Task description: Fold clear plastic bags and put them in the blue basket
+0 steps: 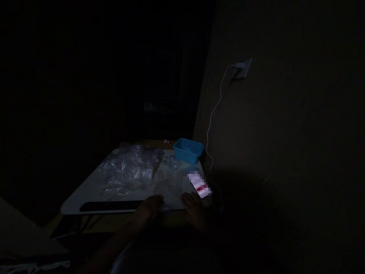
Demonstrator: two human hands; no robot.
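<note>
The room is very dark. My left hand lies flat on the near edge of a small white table, fingers stretched out, holding nothing. My right hand rests flat on the same edge a little to the right, fingers apart, just below a lit phone. Between the hands and further in lie thin clear plastic sheets. A heap of crumpled clear plastic bags covers the table's middle and left.
A blue plastic tub stands at the table's far right corner. A white cable runs from a wall charger down to the table. A dark long object lies along the front edge. A wall stands close on the right.
</note>
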